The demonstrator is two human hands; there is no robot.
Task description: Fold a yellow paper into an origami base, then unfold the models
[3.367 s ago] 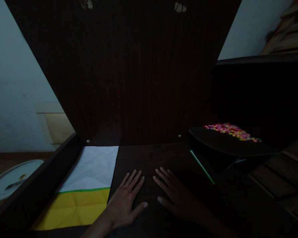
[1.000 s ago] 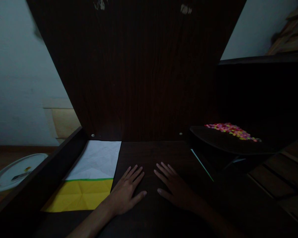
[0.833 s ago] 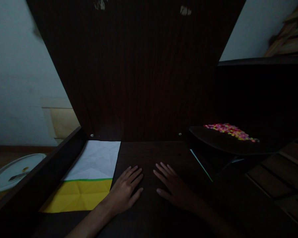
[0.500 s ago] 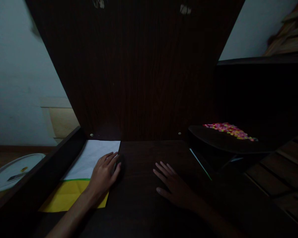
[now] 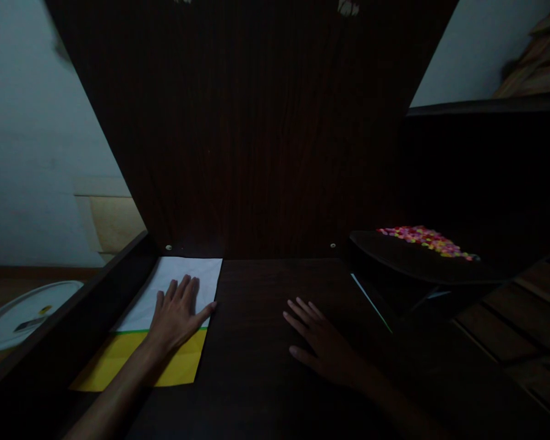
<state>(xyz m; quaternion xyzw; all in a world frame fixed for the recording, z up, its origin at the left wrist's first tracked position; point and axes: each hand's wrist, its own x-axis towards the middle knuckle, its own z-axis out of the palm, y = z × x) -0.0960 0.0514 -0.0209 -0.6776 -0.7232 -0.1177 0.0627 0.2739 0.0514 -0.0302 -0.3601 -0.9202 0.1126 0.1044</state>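
My left hand (image 5: 176, 318) lies with spread fingers on a sheet of paper, across its white part (image 5: 140, 311) and the green line above its yellow part (image 5: 183, 366). The thumb reaches to the paper's right edge. My right hand (image 5: 318, 339) rests on the dark wooden surface (image 5: 256, 311), fingers apart and nothing in it. To the right of that hand lies a thin white and green strip (image 5: 371, 301), perhaps the edge of another sheet.
A dark upright panel (image 5: 266, 134) rises at the back. Small pink, red and yellow pieces (image 5: 428, 239) are heaped on a curved dark shelf (image 5: 389, 252) at right. A low board (image 5: 68, 315) borders the left side; beyond it stands a white round lid-like object (image 5: 9, 318).
My left hand has slid left from the paper's right edge onto its middle, and its fingers have spread flat. The right hand has stayed in place.
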